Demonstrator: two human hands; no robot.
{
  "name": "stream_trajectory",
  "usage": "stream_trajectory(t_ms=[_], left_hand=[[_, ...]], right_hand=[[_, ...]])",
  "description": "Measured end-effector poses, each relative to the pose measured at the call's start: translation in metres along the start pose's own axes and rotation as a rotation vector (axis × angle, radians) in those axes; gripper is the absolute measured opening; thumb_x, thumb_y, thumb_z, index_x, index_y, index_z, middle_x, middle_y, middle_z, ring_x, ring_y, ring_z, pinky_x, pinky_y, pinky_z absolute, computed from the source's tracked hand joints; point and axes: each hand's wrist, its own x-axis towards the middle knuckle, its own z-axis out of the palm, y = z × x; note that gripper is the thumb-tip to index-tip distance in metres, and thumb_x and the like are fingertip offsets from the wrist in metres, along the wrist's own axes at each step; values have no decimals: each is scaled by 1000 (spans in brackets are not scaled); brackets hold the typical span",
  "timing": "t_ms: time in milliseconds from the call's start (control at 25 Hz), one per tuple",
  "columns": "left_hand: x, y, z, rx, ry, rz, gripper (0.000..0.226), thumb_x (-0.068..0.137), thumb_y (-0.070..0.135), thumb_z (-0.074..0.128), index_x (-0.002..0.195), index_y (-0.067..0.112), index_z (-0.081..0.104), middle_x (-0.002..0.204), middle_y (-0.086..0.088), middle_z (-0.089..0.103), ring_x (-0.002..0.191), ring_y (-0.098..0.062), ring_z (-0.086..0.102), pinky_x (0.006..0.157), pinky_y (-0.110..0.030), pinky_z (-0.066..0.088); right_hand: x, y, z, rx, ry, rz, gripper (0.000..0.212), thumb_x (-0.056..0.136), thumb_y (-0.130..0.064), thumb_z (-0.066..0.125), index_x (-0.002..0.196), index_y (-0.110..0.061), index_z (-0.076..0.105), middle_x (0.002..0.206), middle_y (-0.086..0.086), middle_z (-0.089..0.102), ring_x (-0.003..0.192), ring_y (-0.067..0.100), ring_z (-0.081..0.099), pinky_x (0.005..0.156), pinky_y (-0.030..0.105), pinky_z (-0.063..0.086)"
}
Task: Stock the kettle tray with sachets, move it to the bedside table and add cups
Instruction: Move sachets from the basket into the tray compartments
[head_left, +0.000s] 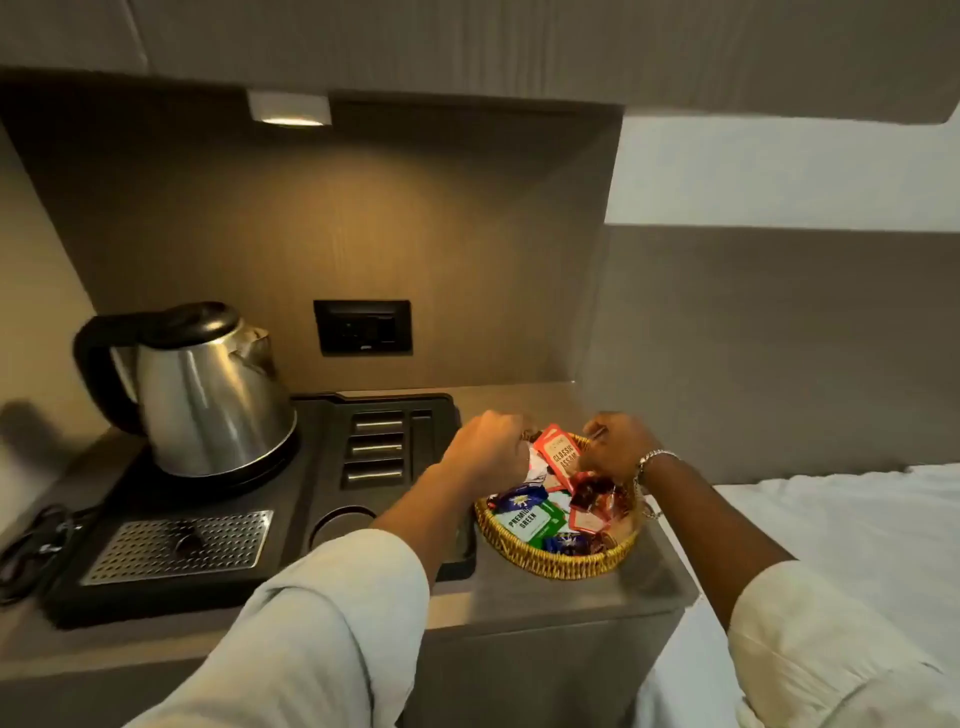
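Note:
A black kettle tray (311, 467) lies on the counter with a steel kettle (208, 395) at its back left, empty sachet slots (376, 449) at its back right and a round cup recess (340, 525) at the front. Right of the tray stands a woven basket (558, 558) full of sachets. Both hands are over its far side. My left hand (485, 449) is closed on sachets at the basket's back left. My right hand (615, 449), with a bracelet on the wrist, pinches a red "Classic Assam" sachet (560, 456) that stands upright between the two hands.
A perforated metal drip grate (179, 545) fills the tray's front left. A black cord (31, 551) lies left of the tray. A wall socket (363, 327) sits behind it. White bedding (841, 525) lies right of the counter's edge.

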Motion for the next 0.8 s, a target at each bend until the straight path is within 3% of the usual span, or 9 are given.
stream_trajectory(t_ms=[80, 200, 400, 600, 680, 800], left_hand=[[16, 6, 15, -16, -45, -52, 35, 84, 20, 52, 118, 15, 57, 104, -10, 67, 85, -25, 59, 64, -34, 45], [32, 15, 37, 3, -94, -68, 42, 77, 21, 59, 118, 15, 55, 113, -12, 65, 101, -33, 61, 76, -38, 49], [45, 15, 53, -208, -8, -153, 58, 73, 10, 68, 128, 12, 50, 119, -15, 62, 106, -33, 60, 77, -35, 49], [55, 9, 50, -495, -31, -296, 71, 68, 2, 74, 132, 18, 46, 110, -11, 65, 104, -27, 61, 72, -30, 51], [59, 5, 45, -565, -65, -314, 70, 68, 4, 76, 129, 20, 47, 105, -10, 66, 100, -28, 63, 75, -37, 55], [63, -3, 40, -474, -115, -276, 52, 73, 10, 73, 119, 20, 53, 110, -9, 65, 103, -28, 62, 82, -43, 56]], right_hand=[[12, -1, 2, -48, -92, -24, 38, 57, -27, 87, 87, -26, 64, 83, -5, 65, 78, 14, 61, 64, 28, 52], [25, -1, 14, -38, -128, -71, 34, 59, -23, 82, 89, -26, 68, 84, -2, 71, 78, 17, 65, 70, 31, 56], [31, 6, 21, 1, -127, -86, 35, 61, -18, 81, 93, -27, 69, 80, -9, 67, 79, 13, 63, 72, 29, 53], [27, -2, 13, -12, -139, -55, 22, 61, -21, 81, 75, -30, 67, 73, -11, 66, 70, 7, 63, 55, 18, 44], [28, -6, 9, -27, -96, -39, 22, 60, -21, 82, 69, -30, 64, 71, -11, 65, 68, 6, 61, 53, 15, 41], [30, -15, 7, -140, -78, -3, 22, 61, -23, 84, 68, -28, 63, 75, -9, 65, 70, 7, 59, 56, 17, 43]])
